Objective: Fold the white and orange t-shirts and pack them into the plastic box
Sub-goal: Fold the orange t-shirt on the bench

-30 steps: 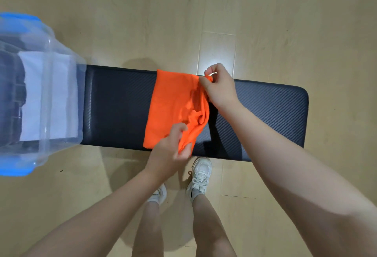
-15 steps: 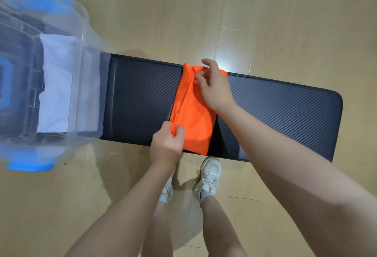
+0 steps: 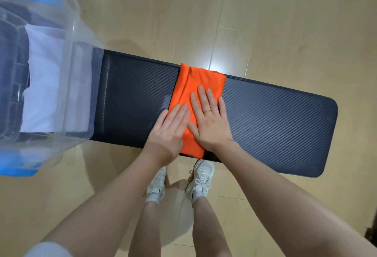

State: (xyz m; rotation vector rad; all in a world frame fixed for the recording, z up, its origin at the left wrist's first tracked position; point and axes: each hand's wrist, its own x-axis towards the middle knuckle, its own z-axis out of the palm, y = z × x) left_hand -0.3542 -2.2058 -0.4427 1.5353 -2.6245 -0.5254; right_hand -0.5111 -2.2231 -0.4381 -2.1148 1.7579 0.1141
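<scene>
The orange t-shirt (image 3: 195,81) lies folded into a narrow strip across the middle of the black bench (image 3: 275,120). My left hand (image 3: 170,131) rests flat on its near left edge, fingers together. My right hand (image 3: 210,120), with a ring, presses flat on the shirt's right half. Neither hand grips the cloth. The clear plastic box (image 3: 67,56) with blue latches stands on the bench's left end. Inside it the white t-shirt (image 3: 43,81) lies folded.
The bench runs left to right over a pale wooden floor (image 3: 265,22). My legs and white shoes (image 3: 201,175) stand just in front of the bench. Bare bench surface lies between the box and the orange shirt, and to the right of the shirt.
The orange shirt has been folded over into a narrower strip. Both hands let go of its edges and now lie flat on top of it. The view has shifted left to right.
</scene>
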